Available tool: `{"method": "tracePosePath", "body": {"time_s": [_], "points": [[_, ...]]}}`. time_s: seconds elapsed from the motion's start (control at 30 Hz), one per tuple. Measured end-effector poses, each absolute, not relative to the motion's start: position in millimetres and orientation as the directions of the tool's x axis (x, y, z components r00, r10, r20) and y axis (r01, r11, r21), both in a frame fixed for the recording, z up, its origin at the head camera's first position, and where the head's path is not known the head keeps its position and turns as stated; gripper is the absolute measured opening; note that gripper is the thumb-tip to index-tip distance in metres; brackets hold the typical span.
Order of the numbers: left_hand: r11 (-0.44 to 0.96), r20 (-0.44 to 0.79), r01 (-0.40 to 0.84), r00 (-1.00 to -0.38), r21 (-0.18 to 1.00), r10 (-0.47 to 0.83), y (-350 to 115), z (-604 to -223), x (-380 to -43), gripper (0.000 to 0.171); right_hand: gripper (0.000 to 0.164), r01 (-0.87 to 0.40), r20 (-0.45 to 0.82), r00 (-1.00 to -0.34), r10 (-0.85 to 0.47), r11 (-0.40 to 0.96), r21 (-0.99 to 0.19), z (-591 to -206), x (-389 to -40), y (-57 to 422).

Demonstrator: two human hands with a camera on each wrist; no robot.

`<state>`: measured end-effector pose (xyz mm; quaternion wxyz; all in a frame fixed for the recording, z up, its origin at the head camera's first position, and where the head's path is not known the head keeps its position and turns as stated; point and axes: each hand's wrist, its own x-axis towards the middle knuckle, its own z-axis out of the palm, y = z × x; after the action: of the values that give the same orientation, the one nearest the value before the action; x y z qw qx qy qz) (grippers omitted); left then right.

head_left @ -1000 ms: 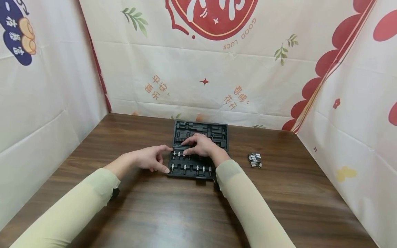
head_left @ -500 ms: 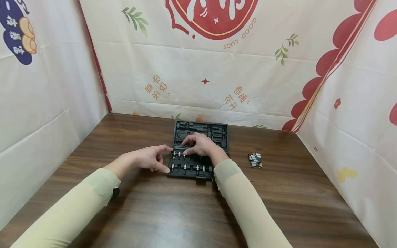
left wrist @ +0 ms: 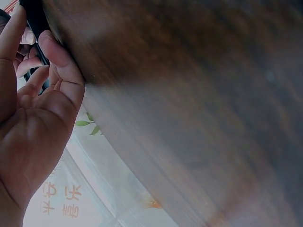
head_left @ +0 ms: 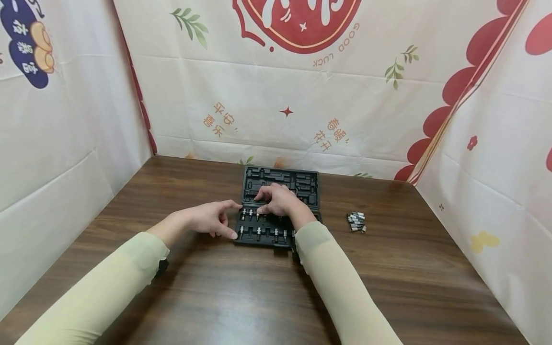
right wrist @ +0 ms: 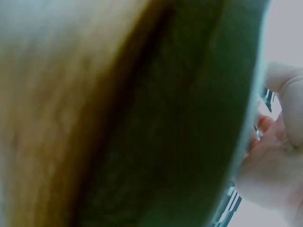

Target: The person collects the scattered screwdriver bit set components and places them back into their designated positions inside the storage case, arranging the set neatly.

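Observation:
A black bit-socket case (head_left: 280,242) lies unfolded at the back of the table, with short silver-and-dark bit sockets (head_left: 259,234) standing in two rows in its near half. My left hand (head_left: 207,219) is at the case's left side, index finger and thumb spread, their tips against its edge. In the left wrist view the left palm (left wrist: 38,137) is turned to the camera. Over the back row, my right hand (head_left: 280,200) reaches with its thumb tip on a bit socket (head_left: 258,217) and its index fingertip farther back, near the lid. Its other fingers are partly hidden.
A small pile of loose bit sockets (head_left: 356,221) lies on the brown table (head_left: 224,292) to the right of the case. A printed cloth (head_left: 258,129) hangs behind the table and along both sides. The sleeve (right wrist: 165,118) blocks most of the right wrist view.
The head view has shifted slightly. Both hands stay where they were on the case, with the right forearm a little farther left.

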<state>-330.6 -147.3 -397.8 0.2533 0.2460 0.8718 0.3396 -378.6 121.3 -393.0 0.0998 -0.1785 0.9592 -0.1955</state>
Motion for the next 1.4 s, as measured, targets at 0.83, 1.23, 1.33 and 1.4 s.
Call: {"method": "tracePosePath", "body": {"time_s": [0.83, 1.23, 1.33, 1.4], "points": [[0.649, -0.265, 0.269, -0.753, 0.712, 0.602, -146, -398, -331, 0.093, 0.03, -0.283, -0.094, -0.927, -0.363, 0.842, -0.46, -396, -371, 122], [0.634, -0.258, 0.277, -0.742, 0.723, 0.618, -150, -398, -329, 0.095, 0.034, -0.308, -0.099, -0.915, -0.39, 0.838, -0.451, -392, -367, 121], [0.635, -0.257, 0.276, -0.745, 0.722, 0.616, -149, -398, -329, 0.094, 0.034, -0.325, -0.084, -0.909, -0.409, 0.82, -0.471, -392, -366, 128], [0.638, -0.258, 0.273, -0.748, 0.72, 0.611, -148, -398, -329, 0.094, 0.034, -0.336, -0.066, -0.904, -0.423, 0.796, -0.504, -392, -365, 133]]}}
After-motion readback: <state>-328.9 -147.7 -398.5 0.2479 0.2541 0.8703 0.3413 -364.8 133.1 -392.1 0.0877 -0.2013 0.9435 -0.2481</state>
